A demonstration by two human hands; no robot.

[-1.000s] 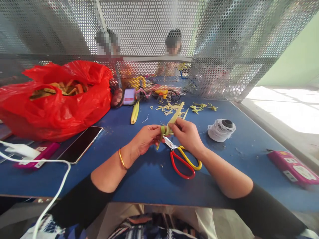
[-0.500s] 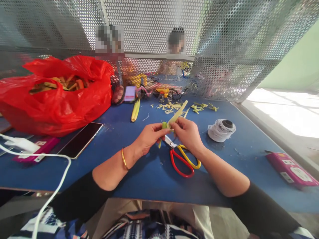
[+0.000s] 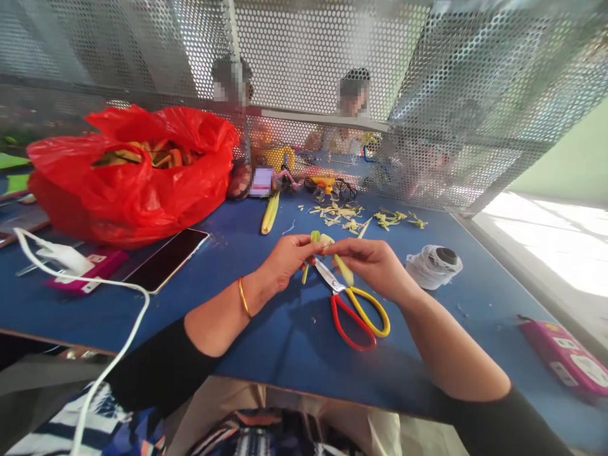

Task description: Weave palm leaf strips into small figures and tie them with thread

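Over the middle of the table, my left hand [image 3: 287,261] pinches a small green folded leaf piece [image 3: 315,236], with a thin end hanging below the fingers. Close beside it, my right hand [image 3: 373,261] has its fingers closed on a pale green leaf strip [image 3: 344,270], which bends down from the left fingertips toward me. The fingers hide where strip and folded piece meet. Beneath both hands lie scissors [image 3: 335,286] with one red and one yellow handle, their blade tips partly covered by the left fingers.
A spool of white thread [image 3: 430,269] stands to the right. Leaf scraps [image 3: 337,214] and a longer yellow-green leaf piece [image 3: 270,214] lie farther back. Leftward are a red plastic bag [image 3: 137,209], a phone [image 3: 166,261] and a white cable [image 3: 137,323]. A perforated metal screen [image 3: 304,69] closes the back.
The pale strip, which pointed up and away, now bends down toward me. My right hand has turned over with it, while my left hand keeps its pinch. The view has shifted slightly.
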